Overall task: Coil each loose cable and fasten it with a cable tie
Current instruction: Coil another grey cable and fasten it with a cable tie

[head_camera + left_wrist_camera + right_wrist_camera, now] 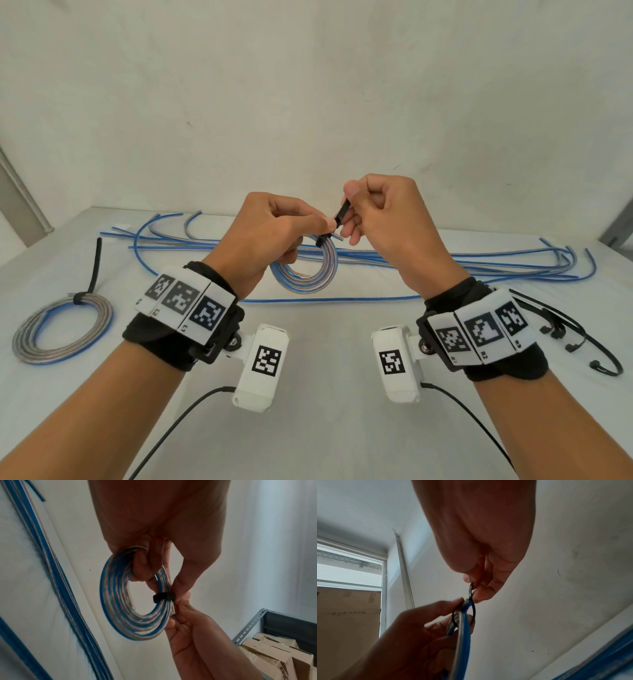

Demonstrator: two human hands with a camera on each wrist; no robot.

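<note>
Left hand [270,233] grips coil [308,274]; right hand [383,219] pinches tie [342,214].

Before you a white tabletop [325,428], behind it a scuffed white wall [308,85], to your right a grey metal shelf [254,626] holding cardboard boxes [274,654], a window [349,566]

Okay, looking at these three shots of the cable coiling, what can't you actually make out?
- Head view: the left hand covers the upper left part of the held coil.
- Left wrist view: the right hand hides the end of the black cable tie, so whether it is locked is unclear.
- Head view: the spare ties run behind the right wristband; their count is unclear.
- Right wrist view: the loose cables are blurred and cut off.
</note>
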